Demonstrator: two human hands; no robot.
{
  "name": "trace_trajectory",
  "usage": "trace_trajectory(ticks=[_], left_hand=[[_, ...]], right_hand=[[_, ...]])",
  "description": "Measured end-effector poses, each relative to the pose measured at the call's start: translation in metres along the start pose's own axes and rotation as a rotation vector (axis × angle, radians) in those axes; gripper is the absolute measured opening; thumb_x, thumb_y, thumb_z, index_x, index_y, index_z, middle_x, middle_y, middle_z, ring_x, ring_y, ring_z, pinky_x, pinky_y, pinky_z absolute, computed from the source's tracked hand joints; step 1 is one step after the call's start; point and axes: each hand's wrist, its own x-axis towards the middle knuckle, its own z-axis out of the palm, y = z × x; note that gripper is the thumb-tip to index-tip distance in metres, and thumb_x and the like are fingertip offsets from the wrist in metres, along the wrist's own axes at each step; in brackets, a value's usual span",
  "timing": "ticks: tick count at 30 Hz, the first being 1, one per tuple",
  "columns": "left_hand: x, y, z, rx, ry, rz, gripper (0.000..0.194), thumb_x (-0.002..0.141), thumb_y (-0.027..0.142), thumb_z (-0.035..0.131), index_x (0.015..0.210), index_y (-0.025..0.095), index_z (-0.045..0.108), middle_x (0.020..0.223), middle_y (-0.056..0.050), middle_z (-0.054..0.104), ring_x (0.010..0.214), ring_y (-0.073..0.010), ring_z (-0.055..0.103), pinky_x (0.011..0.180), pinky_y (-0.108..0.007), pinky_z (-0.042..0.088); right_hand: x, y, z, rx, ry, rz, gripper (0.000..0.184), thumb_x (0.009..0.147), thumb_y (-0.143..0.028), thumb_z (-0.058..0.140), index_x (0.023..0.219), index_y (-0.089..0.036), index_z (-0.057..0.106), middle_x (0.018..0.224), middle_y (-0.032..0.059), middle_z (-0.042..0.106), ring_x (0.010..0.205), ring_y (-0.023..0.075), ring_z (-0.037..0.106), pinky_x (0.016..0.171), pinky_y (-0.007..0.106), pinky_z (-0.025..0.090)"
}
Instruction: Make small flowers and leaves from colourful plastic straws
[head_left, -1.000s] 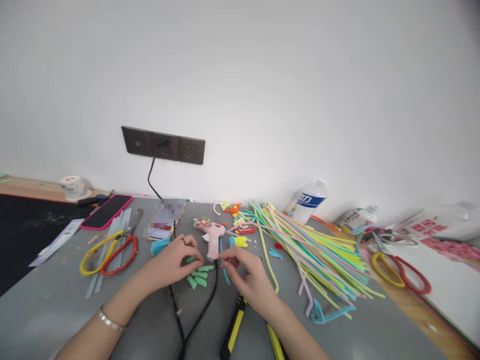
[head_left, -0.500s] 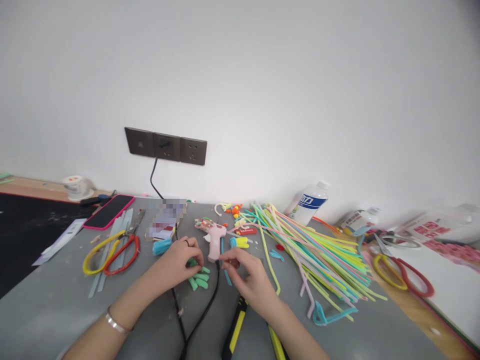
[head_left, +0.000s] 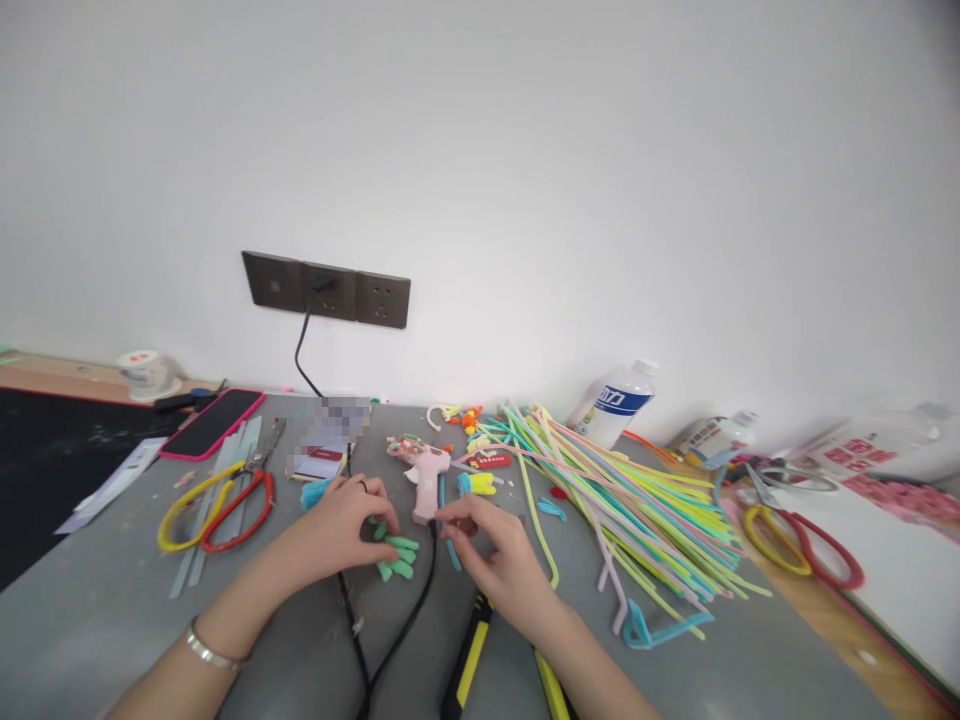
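My left hand (head_left: 349, 525) hovers low over a small cluster of short green fuzzy pieces (head_left: 403, 557), thumb and fingers apart. The thumb touches or lies over some of them, and one green piece shows in the gap. My right hand (head_left: 499, 565) is closed in a loose pinch by the handle end of a pink glue gun (head_left: 429, 485); whatever its fingertips hold is too small or hidden. Between the hands, the glue gun's black cord (head_left: 420, 597) runs toward me. A blue fuzzy bundle (head_left: 313, 493) lies behind my left hand, and a blue-and-yellow one (head_left: 478, 484) behind my right.
Pliers with yellow-black handles (head_left: 469, 660) lie under my right forearm. Many pastel pipe cleaners (head_left: 630, 500) spread to the right, near a white bottle (head_left: 619, 400) and scissors (head_left: 806, 545). Red-and-yellow-handled pliers (head_left: 217, 510), clear glue sticks (head_left: 234, 450) and a phone (head_left: 214, 424) lie left.
My left hand's thumb and fingers have parted over the green pieces, and the pieces have shifted slightly closer together. My right hand stays in its pinch. The view sways a little.
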Motion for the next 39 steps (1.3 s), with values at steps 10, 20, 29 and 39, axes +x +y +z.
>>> trace_trajectory(ticks=[10, 20, 29, 39], left_hand=[[-0.001, 0.007, 0.0, 0.007, -0.018, 0.05, 0.009, 0.08, 0.027, 0.067, 0.088, 0.026, 0.07, 0.09, 0.0, 0.06, 0.092, -0.0214, 0.056, 0.086, -0.032, 0.036], [-0.001, 0.007, 0.009, 0.121, -0.01, 0.064, 0.004, 0.078, 0.021, 0.064, 0.081, 0.022, 0.065, 0.087, 0.0, 0.059, 0.089, -0.0219, 0.053, 0.082, -0.034, 0.033], [0.0, 0.02, 0.008, 0.125, 0.1, 0.152, 0.011, 0.073, 0.01, 0.056, 0.078, 0.019, 0.059, 0.084, 0.001, 0.06, 0.084, -0.0193, 0.054, 0.08, -0.034, 0.034], [-0.001, 0.036, 0.012, -0.474, 0.087, 0.019, 0.002, 0.081, 0.021, 0.057, 0.08, 0.019, 0.058, 0.073, 0.002, 0.066, 0.069, -0.015, 0.062, 0.064, -0.024, 0.045]], right_hand=[[0.0, 0.001, 0.001, -0.007, -0.014, 0.004, 0.018, 0.092, -0.014, 0.048, 0.101, -0.021, 0.062, 0.084, 0.0034, 0.064, 0.072, 0.0152, 0.059, 0.066, 0.024, 0.045], [-0.002, 0.005, 0.006, -0.085, -0.089, -0.012, 0.019, 0.092, -0.012, 0.047, 0.103, -0.02, 0.06, 0.081, 0.002, 0.061, 0.068, 0.014, 0.056, 0.064, 0.023, 0.042], [0.001, 0.007, 0.007, -0.069, -0.096, 0.068, 0.018, 0.086, -0.011, 0.057, 0.101, -0.021, 0.061, 0.089, 0.0025, 0.064, 0.072, 0.0148, 0.056, 0.069, 0.025, 0.043], [0.004, 0.003, 0.01, 0.298, -0.011, 0.24, 0.009, 0.085, -0.027, 0.062, 0.087, -0.018, 0.065, 0.075, 0.0012, 0.064, 0.066, 0.0138, 0.058, 0.062, 0.024, 0.046]])
